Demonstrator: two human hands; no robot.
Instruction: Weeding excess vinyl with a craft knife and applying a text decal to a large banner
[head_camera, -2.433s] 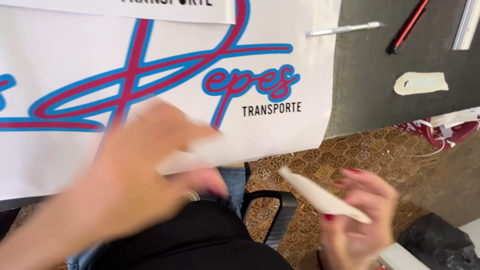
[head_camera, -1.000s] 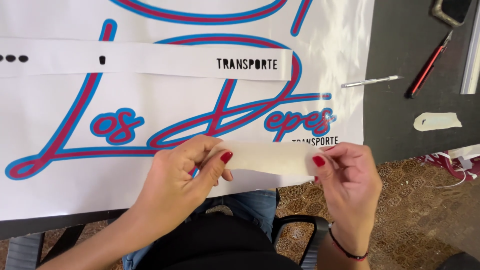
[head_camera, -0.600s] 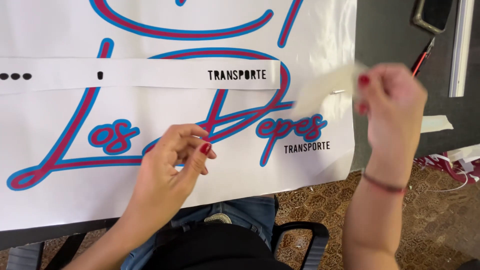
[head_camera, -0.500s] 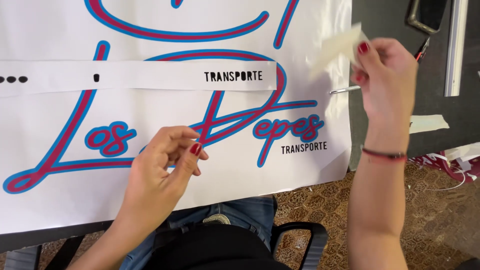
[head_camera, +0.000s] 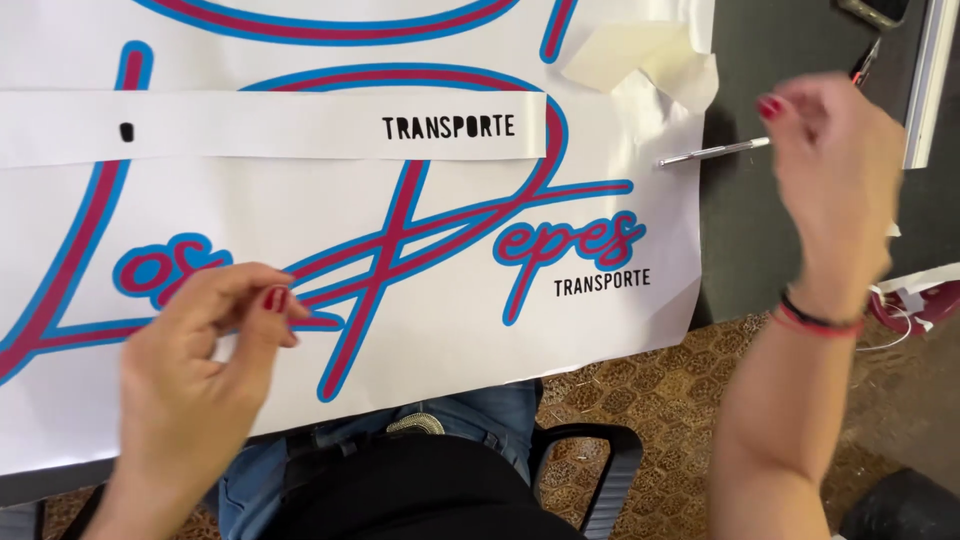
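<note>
1. Head view, hands: two bare hands with red-painted nails show. The left hand (head_camera: 195, 365) hovers low over the lower left of the sheet, thumb and forefinger pinched narrow; whether anything thin sits in that grip I cannot tell. The right hand (head_camera: 835, 190) is raised over the dark tabletop (head_camera: 760, 240) at the right, blurred, fingers loosely curled, its grip holding nothing that can be seen. One dark and red wristband (head_camera: 815, 318) circles the right wrist.

2. Head view, the worked thing: one large white printed sheet (head_camera: 420, 340) with looping red and blue script covers most of the tabletop, its lower edge hanging over the person's lap. One long white paper strip (head_camera: 270, 125) with black print lies across the sheet's upper part.

3. Head view, near the right hand: one crumpled piece of cream backing paper (head_camera: 640, 58) rests on the sheet's top right corner. One slim silver craft knife (head_camera: 712, 152) lies just off the sheet's right edge, its far end close to the right hand's fingertips.

4. Head view, surroundings: one black chair (head_camera: 600, 470) shows below, above a patterned brown floor (head_camera: 640, 390).
</note>
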